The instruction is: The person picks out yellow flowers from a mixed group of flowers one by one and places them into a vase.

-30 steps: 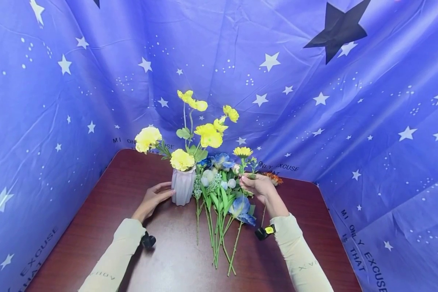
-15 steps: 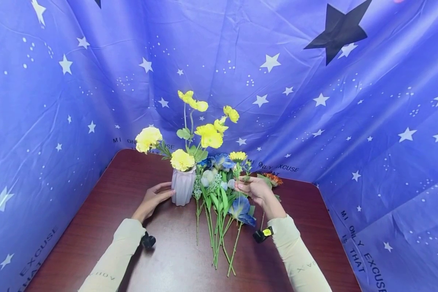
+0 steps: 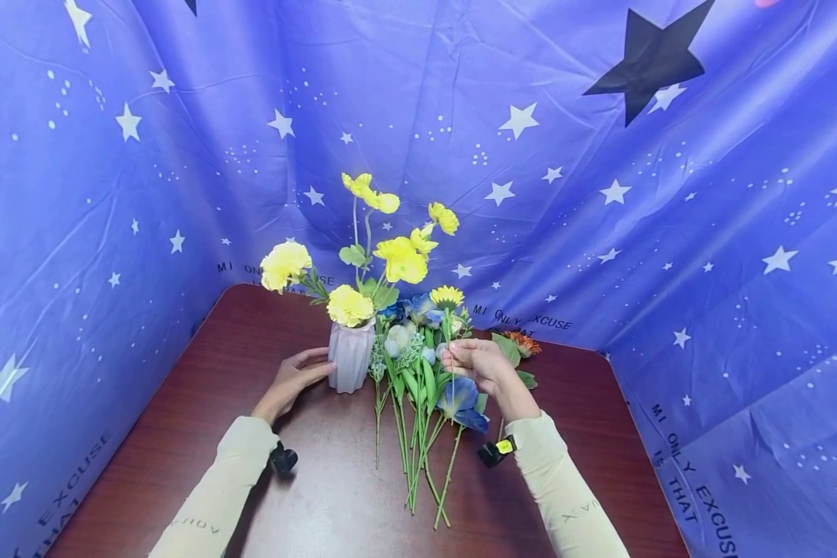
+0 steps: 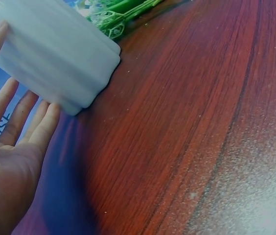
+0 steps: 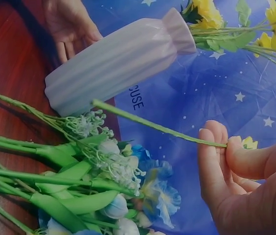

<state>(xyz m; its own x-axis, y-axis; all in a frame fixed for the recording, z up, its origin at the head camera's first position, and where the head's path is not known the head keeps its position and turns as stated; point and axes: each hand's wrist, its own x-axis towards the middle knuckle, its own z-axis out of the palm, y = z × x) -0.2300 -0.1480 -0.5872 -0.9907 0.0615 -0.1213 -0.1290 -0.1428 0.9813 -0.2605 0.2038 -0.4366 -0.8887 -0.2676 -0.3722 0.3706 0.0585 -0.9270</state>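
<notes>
A pale, ribbed vase (image 3: 350, 360) stands upright on the table, holding several yellow flowers (image 3: 401, 260). My left hand (image 3: 294, 381) touches its left side; the left wrist view shows the fingers fairly straight against the vase (image 4: 59, 54). To the right of the vase, my right hand (image 3: 487, 366) pinches the stem of a yellow daisy-like flower (image 3: 447, 297) between thumb and fingers. The right wrist view shows that green stem (image 5: 152, 127) extending from the fingertips, its bare end apart from the vase. The fingers hide most of that bloom there.
Several blue and white flowers with green stems (image 3: 418, 434) lie right of the vase, partly under my right hand. An orange flower (image 3: 523, 343) lies farther right. A star-printed blue cloth (image 3: 418, 93) stands behind the brown table (image 3: 335, 496).
My right hand has moved left and slightly lower with the yellow daisy-like flower, closer to the vase. The left hand and the vase have stayed in place.
</notes>
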